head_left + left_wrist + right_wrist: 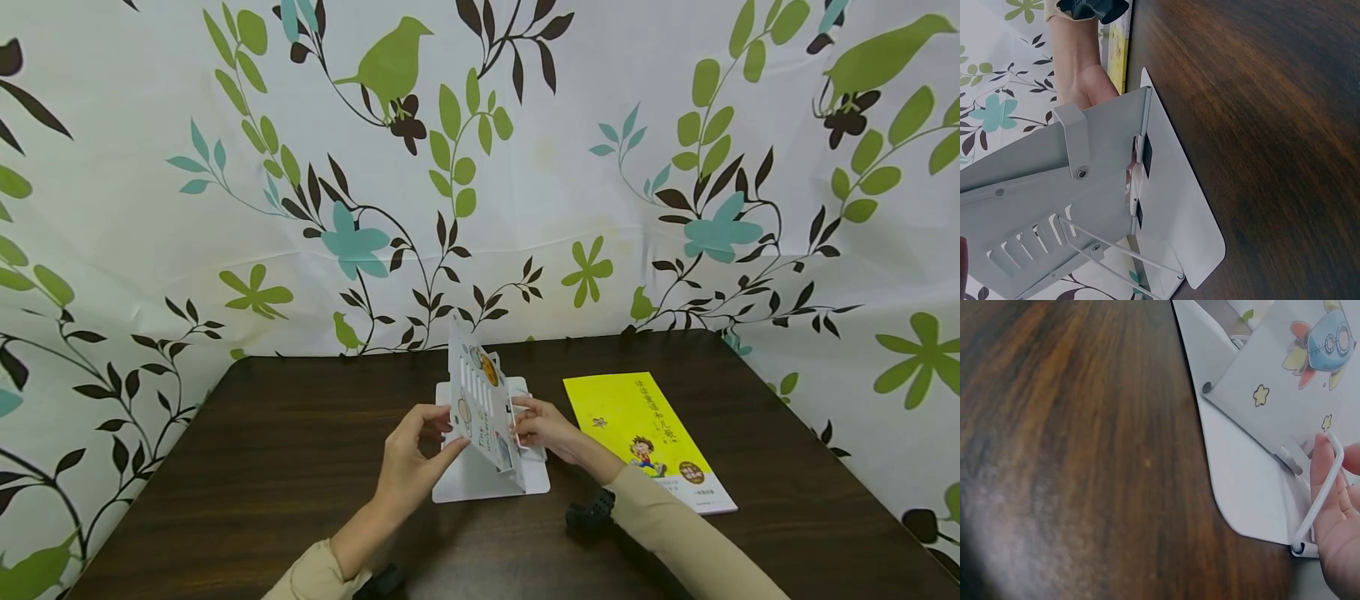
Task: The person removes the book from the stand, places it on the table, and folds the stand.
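Note:
A white metal book stand (480,400) with slots and printed cartoon pictures stands on the table, its panel tilted up from a flat base plate (480,487). My left hand (412,458) pinches the panel's near left edge, thumb on one face and fingers on the other. On the stand's right side, my right hand (551,429) holds a bent white wire bar (1322,494) near the base's edge. In the left wrist view, the panel's plain grey back (1054,181) shows a thin wire prop (1119,250) reaching down to the base. The panel partly hides the right fingers there.
A yellow book (637,433) with a cartoon child on its cover lies to the right of the stand, partly under the right forearm. The dark wooden table (300,433) ends at a patterned cloth (525,208) behind and at both sides.

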The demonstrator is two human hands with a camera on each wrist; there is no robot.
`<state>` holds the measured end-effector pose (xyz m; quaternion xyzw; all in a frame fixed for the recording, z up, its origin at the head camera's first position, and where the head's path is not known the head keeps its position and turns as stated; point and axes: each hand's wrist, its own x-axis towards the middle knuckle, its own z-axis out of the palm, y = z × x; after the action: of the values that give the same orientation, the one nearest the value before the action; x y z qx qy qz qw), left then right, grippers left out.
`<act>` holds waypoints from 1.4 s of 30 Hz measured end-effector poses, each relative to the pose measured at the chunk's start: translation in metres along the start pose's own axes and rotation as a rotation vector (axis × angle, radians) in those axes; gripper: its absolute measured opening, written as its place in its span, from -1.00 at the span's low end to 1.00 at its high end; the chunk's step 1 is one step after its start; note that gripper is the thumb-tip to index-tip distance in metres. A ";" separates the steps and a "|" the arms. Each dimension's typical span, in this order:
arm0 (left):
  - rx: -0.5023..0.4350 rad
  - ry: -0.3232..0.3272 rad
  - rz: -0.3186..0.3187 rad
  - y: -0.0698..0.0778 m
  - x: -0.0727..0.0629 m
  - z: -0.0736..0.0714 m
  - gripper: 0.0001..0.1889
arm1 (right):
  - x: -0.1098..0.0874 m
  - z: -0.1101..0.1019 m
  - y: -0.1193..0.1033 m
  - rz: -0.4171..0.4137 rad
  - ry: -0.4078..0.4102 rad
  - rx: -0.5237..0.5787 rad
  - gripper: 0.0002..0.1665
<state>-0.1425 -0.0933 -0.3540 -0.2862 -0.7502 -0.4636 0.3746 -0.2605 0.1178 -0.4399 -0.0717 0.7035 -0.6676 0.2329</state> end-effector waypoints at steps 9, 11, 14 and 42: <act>0.001 -0.003 -0.015 0.001 0.000 -0.001 -0.54 | -0.002 0.000 -0.002 -0.006 0.010 -0.088 -0.34; -0.007 -0.007 -0.018 -0.002 -0.001 -0.001 -0.54 | -0.004 0.000 -0.002 -0.013 0.020 -0.113 -0.36; -0.031 -0.033 -0.045 -0.015 -0.006 0.001 -0.53 | -0.007 -0.001 -0.002 -0.035 0.043 -0.153 -0.39; 0.108 -0.598 -0.404 -0.106 -0.033 -0.003 -0.76 | -0.054 0.026 -0.017 -0.500 -0.045 -0.519 -0.28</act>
<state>-0.2054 -0.1414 -0.4316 -0.2349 -0.8913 -0.3840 0.0540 -0.2057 0.1150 -0.4111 -0.3128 0.8050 -0.5015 0.0520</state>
